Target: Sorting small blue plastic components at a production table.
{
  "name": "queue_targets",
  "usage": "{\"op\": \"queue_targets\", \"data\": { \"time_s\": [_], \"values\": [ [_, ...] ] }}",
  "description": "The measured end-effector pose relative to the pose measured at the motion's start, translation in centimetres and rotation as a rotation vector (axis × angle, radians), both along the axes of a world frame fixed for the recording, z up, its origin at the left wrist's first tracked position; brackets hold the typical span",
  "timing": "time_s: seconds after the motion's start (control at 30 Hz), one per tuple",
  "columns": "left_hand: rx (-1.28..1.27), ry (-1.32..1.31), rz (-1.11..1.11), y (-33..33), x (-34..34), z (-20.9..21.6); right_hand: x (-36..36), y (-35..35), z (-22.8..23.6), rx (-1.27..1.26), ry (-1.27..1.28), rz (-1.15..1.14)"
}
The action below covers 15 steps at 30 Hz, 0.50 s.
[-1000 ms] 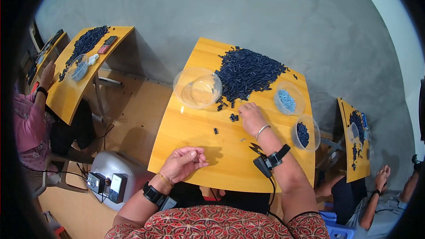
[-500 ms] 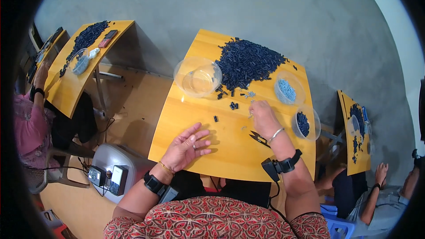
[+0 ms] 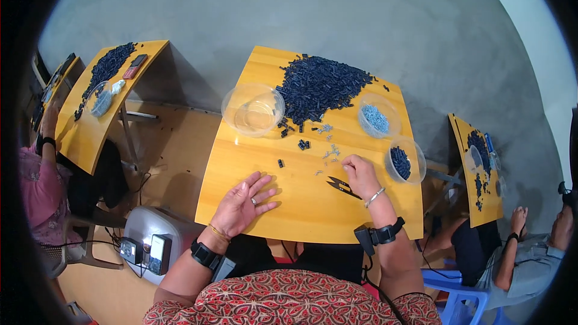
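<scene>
My left hand (image 3: 244, 204) hovers at the table's front left with the palm turned up and the fingers apart, holding nothing. My right hand (image 3: 361, 177) is closed, thumb and fingertips drawn together; anything inside is too small or hidden. Just left of it lie black thread snips (image 3: 343, 187). Several small silvery metal pieces (image 3: 332, 152) are scattered beyond the fingers. One dark small block (image 3: 280, 163) lies alone in front of my left hand, and a little cluster of dark blocks (image 3: 304, 144) sits farther off.
A large pile of dark blocks (image 3: 322, 87) covers the table's far part. A clear bowl (image 3: 230, 115) stands at left. On the right are a bowl of light-blue pieces (image 3: 376, 119) and a bowl of dark blocks (image 3: 400, 164). People sit at tables on both sides.
My right hand has drawn back toward me from the small metal pieces, uncovering more of them. The left hand stays palm up. The whole view has shifted slightly.
</scene>
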State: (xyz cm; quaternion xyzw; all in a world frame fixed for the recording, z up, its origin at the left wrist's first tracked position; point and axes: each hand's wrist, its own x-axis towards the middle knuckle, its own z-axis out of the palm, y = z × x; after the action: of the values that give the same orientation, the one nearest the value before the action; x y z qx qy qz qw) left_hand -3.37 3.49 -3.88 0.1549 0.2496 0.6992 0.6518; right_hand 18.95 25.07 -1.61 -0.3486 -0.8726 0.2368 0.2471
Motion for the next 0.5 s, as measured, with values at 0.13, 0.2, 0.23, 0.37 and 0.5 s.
{"op": "queue_targets", "data": {
  "time_s": [0.13, 0.2, 0.23, 0.37, 0.5],
  "values": [
    [0.011, 0.001, -0.011, 0.0, -0.1, -0.1, -0.8, 0.4, -0.1, 0.036, -0.027, 0.038],
    [0.010, -0.003, -0.013, 0.1, -0.2, -0.1, -0.9, 0.8, -0.4, 0.061, -0.033, 0.051],
    [0.011, -0.006, -0.011, 0.1, -0.2, -0.1, -0.9, 1.1, -0.5, 0.074, -0.027, 0.043],
    [0.000, -0.015, -0.010, 0.1, -0.3, -0.2, -1.3, 1.3, -0.3, 0.025, -0.065, 0.013],
    [0.006, -0.005, -0.015, 0.0, -0.4, -0.3, -2.4, 1.1, 0.0, 0.044, -0.109, 0.055]
  ]
}}
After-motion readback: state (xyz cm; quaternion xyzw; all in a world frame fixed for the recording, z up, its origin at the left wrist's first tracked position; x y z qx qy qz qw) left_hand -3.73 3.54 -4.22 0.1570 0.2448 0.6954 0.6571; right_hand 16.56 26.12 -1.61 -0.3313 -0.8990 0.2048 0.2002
